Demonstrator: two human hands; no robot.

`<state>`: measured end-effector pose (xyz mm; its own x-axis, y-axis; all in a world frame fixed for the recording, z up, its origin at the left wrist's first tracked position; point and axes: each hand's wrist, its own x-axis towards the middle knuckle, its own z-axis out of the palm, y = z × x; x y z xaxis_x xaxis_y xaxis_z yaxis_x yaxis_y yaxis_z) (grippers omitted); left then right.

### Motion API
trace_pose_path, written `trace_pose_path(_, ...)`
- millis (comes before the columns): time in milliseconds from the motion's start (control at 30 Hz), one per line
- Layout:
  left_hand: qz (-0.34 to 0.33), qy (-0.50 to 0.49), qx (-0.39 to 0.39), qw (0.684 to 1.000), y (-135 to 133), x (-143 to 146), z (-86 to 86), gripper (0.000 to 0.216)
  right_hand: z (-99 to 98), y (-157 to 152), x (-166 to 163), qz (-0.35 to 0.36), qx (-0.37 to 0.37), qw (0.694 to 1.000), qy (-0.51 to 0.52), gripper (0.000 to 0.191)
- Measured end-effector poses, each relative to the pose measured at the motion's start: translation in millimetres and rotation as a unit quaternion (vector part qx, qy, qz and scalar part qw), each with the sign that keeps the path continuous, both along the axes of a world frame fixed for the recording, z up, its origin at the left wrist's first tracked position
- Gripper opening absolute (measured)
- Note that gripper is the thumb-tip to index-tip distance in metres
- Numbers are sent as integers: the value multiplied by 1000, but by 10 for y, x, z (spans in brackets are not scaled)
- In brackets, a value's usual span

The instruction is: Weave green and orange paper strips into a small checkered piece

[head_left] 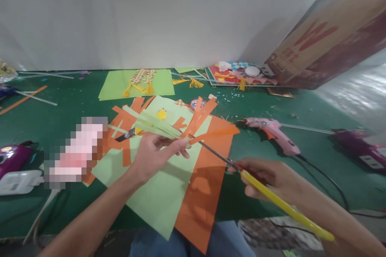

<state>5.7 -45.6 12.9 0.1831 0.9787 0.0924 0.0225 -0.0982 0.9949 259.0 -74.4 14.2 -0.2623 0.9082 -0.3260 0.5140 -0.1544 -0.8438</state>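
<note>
My left hand is closed around a bundle of pale green paper strips and orange paper strips. In my right hand is a pair of scissors with a yellow handle. Their metal blades point left and reach the strips beside my left fingertips. Whether the blades are apart is hard to make out. Beneath both hands lie a light green paper sheet and an orange paper sheet, which overhang the table's front edge. A utility knife rests on the papers left of the bundle.
On the green table, a pink glue gun with a cord lies right. A blurred-out pink object and a white plug are left. Woven paper pieces with yellow tassels lie behind. A paper bag stands back right.
</note>
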Motion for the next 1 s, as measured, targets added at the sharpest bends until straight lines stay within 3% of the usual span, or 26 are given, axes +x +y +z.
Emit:
trace_pose_path(133,16,-7,8,1000,-5,2,8,13,-7,-29,-25,28,-95,992,77,45)
trace_pose_path(367,68,-7,44,997,-17,24,9,10,-90,-19,-31,61,-162,974,147,64)
trace_pose_path(533,78,-15,83,993,-24,26,3,12,-64,-11,-53,60,-178,966,178,63)
trace_pose_path(733,74,-14,103,992,-27,40,3,5,43,-8,-62,118,-148,967,169,71)
trace_pose_path(1000,75,-60,118,988,-56,40,-11,7,17,-23,-101,87,-176,957,213,69)
